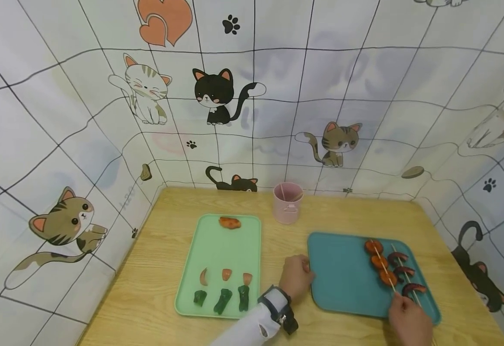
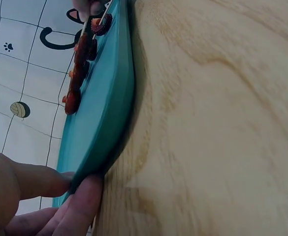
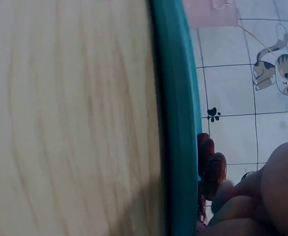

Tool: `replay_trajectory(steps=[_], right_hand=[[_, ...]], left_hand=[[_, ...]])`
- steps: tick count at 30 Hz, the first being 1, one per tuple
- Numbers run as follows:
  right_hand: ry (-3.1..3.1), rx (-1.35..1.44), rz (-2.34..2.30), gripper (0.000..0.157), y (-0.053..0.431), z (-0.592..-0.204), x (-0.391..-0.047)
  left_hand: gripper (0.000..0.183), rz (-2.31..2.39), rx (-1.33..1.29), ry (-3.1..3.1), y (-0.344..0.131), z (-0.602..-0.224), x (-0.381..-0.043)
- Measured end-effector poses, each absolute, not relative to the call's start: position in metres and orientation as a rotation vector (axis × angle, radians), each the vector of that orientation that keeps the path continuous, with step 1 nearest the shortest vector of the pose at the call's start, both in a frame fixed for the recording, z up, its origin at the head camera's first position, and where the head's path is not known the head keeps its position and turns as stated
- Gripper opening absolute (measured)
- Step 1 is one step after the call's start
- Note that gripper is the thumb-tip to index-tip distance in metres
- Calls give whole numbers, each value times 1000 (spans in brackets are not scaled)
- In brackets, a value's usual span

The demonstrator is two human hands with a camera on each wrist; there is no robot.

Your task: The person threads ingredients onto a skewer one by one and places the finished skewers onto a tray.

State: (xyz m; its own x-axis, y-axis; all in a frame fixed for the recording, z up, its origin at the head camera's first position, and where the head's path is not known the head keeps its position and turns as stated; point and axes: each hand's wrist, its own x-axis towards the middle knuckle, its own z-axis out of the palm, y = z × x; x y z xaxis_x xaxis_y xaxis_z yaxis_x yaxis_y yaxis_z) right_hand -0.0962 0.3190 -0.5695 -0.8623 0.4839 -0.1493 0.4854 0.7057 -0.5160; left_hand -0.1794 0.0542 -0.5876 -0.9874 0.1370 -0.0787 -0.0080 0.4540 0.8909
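My left hand [image 1: 297, 278] pinches the left rim of a teal tray [image 1: 342, 274]; in the left wrist view its fingers [image 2: 87, 196] close on that rim. At the tray's front right edge, my right hand [image 1: 411, 319] pinches the stick end of a skewer with round orange-red slices [image 1: 380, 262]. Lying to its right on the tray is a second skewer, with dark red curved pieces [image 1: 404, 273]. In the right wrist view the curled fingers [image 3: 237, 209] sit beside the dark red food, and the stick is hidden.
A light green tray [image 1: 223, 250] at the left carries one orange-brown piece [image 1: 230, 222], several small pinkish pieces and dark green chunks [image 1: 223, 301]. Behind, between the trays, stands a pink cup [image 1: 287, 204] with thin sticks. Cat-print cloth walls [image 1: 273, 144] border the wooden table [image 1: 135, 298].
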Motion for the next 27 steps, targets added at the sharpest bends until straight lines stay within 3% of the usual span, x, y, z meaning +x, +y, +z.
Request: replay_trajectory(steps=[3, 18, 27], right_hand=[[2843, 843, -794, 54, 320, -567, -97], [2780, 954, -501, 39, 310, -557, -95], [2811, 973, -589, 36, 312, -562, -92]], left_hand=[[36, 1566, 98, 2539, 53, -588, -180], [33, 1570, 124, 2493, 49, -579, -179], [32, 1573, 138, 2528, 50, -584, -179]])
